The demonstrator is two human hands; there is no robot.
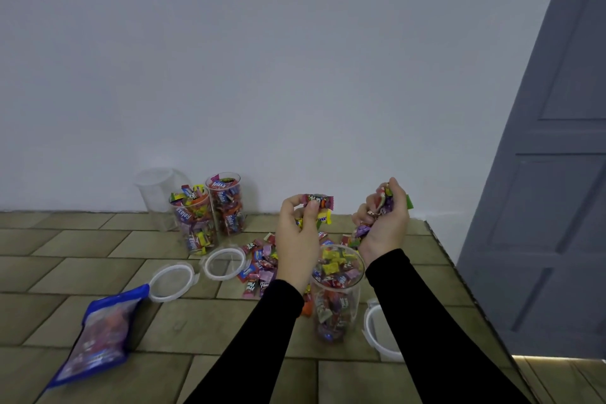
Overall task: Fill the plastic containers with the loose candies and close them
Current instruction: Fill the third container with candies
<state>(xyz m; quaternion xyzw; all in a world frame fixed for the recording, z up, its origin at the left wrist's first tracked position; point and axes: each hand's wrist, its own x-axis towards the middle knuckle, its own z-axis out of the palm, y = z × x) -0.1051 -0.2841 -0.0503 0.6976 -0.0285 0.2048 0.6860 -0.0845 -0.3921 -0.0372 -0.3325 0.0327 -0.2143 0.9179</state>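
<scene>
Altogether four containers (336, 292), three loose lids (172, 282), one blue bag (98, 334).

"Relax" can be read on red candy wrappers inside the far filled container (227, 203), and again, upside down, on wrappers in the container beside it (193, 223). The print on the loose candies (257, 267) and the blue bag (98, 334) is too blurred to be read.

Two forearms in long, close-fitting black sleeves: left sleeve (262, 331), right sleeve (423, 308). Each cuff ends just behind its grip, at the wrist; both hands bare, without rings or watch.
</scene>
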